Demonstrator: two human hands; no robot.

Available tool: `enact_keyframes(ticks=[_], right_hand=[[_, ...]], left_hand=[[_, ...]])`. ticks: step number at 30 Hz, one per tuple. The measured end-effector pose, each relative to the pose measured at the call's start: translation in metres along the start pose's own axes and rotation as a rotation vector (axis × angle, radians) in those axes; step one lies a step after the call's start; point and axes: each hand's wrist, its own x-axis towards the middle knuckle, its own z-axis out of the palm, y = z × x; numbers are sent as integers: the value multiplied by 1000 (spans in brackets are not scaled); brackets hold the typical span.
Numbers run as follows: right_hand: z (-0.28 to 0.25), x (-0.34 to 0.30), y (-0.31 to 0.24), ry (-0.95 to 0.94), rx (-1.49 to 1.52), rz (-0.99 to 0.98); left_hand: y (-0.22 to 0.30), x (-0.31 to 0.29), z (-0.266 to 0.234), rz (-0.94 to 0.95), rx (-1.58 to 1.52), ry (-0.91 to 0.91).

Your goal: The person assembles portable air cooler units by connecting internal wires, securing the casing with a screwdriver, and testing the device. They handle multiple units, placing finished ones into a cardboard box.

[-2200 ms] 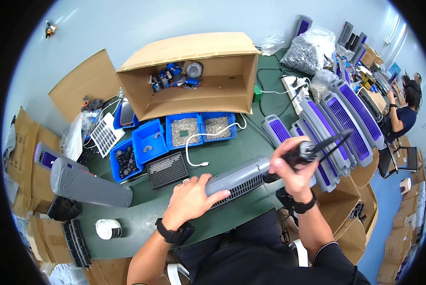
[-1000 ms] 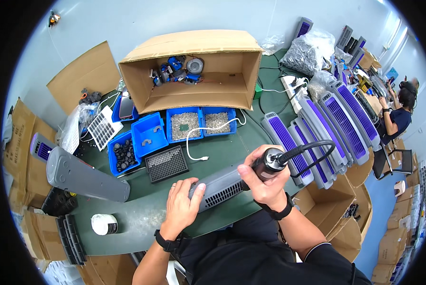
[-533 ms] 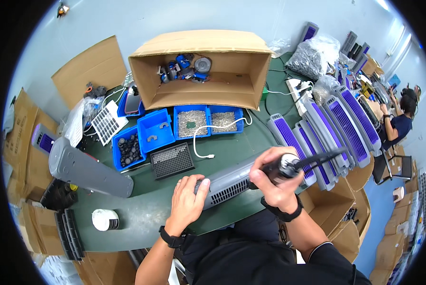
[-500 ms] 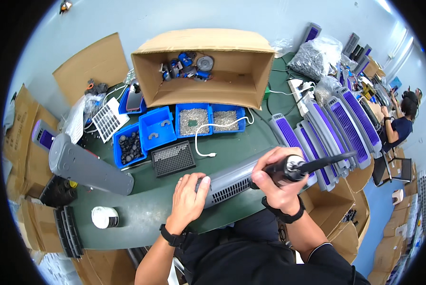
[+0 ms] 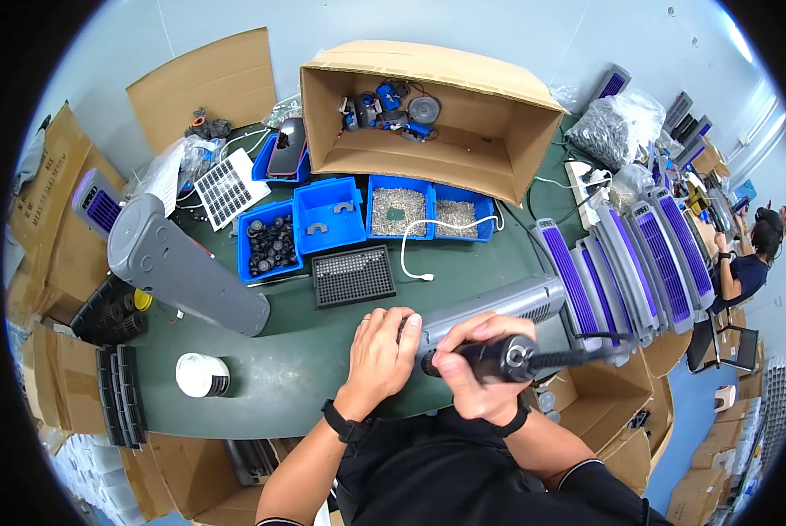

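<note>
A long grey plastic housing (image 5: 489, 304) with vent slots lies across the front of the table. My left hand (image 5: 379, 358) is closed over its left end, fingers side by side and thumb against the casing. A black corded electric screwdriver (image 5: 509, 358) is gripped in my right hand (image 5: 476, 379). Its tip end points left, close to the housing's near left end; whether it touches a screw is hidden by my fingers. Left of my hands a second grey tower-shaped housing (image 5: 187, 263) leans at a slant beside a white round tub (image 5: 202, 375).
Blue bins (image 5: 330, 216) with black knobs and small screws stand behind a black perforated tray (image 5: 354, 276). Further back is an open cardboard box (image 5: 437, 158) with motors. A white cable (image 5: 403, 254) lies near. Purple-grilled units (image 5: 660, 250) line the right; a co-worker (image 5: 748, 263) sits beyond.
My right hand has brought the screwdriver left along the housing toward its left end, near my left hand. My left hand stays on the housing. The whole view has shifted slightly.
</note>
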Motion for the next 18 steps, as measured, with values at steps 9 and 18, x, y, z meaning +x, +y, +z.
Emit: enact_keyframes(ticks=[9, 18], right_hand=[[22, 18, 3, -41, -249, 199], [15, 6, 10, -84, -292, 101]], left_hand=[[-19, -2, 9, 125, 56, 16], [-23, -1, 9, 158, 99, 14]])
